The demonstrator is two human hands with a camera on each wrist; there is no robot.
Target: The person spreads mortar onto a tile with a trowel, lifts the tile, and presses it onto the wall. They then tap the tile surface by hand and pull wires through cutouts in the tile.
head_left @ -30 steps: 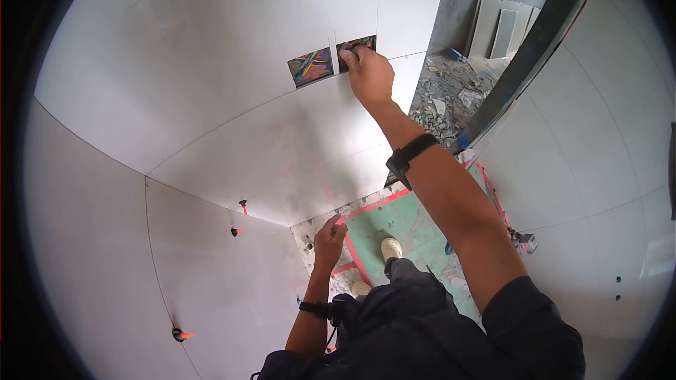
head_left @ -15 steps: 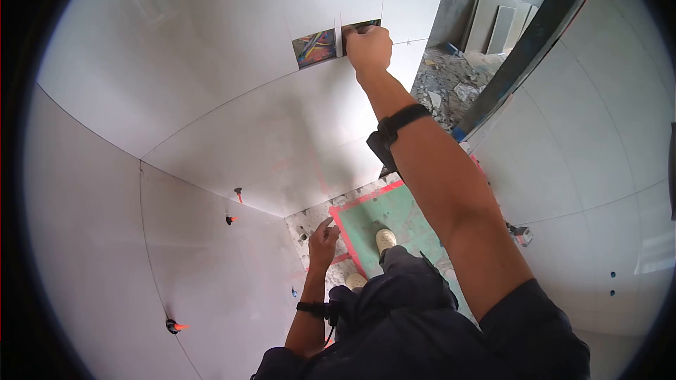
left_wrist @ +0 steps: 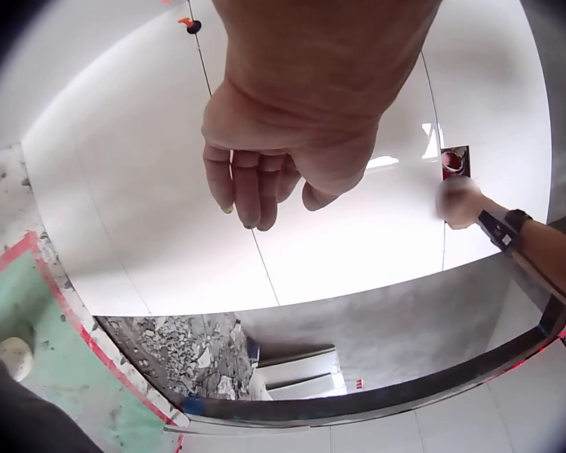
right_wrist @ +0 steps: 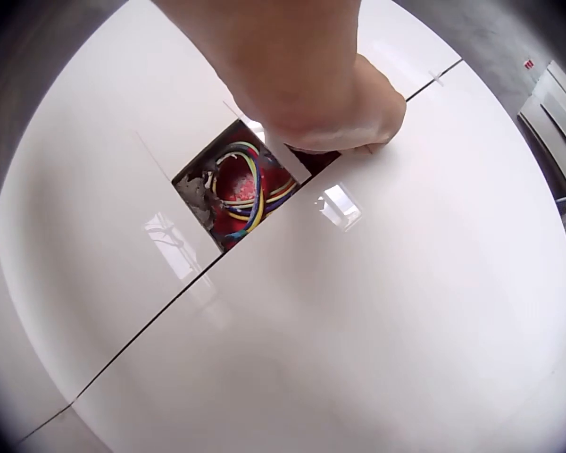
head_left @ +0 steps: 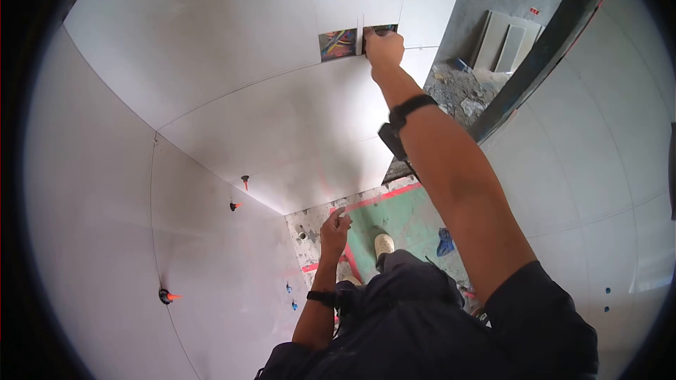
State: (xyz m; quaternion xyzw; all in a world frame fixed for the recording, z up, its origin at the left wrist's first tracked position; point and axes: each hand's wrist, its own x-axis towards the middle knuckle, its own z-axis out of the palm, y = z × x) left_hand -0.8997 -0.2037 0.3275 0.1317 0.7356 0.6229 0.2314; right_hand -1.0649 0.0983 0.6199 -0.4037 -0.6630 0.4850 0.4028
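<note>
In the head view the right hand [head_left: 386, 47] is at the right-hand of two square cutouts in a glossy white wall panel [head_left: 267, 119], its fingers bent and their tips hidden. Coloured wires lie in the left cutout [head_left: 338, 45], seen close up as a wire bundle [right_wrist: 250, 189] in a red box in the right wrist view. That view shows the right hand [right_wrist: 311, 94] covering most of the other cutout. Low in front of the body, the left hand [head_left: 335, 233] hangs with loosely bent fingers, touching nothing; the left wrist view shows this hand [left_wrist: 288, 151] empty.
Orange-tipped black fittings [head_left: 165, 296] stick out of the left wall. Green floor covering [head_left: 401, 222] with red tape lies below, a blue item [head_left: 445, 242] on it. Beyond the panel's edge are rubble [head_left: 461, 91], leaning boards [head_left: 501, 42] and a dark frame [head_left: 542, 49].
The head view has shifted, and the blue item on the floor has come into sight. The right hand remains at the right cutout, its fingertips now less visible. The left hand stays low and empty.
</note>
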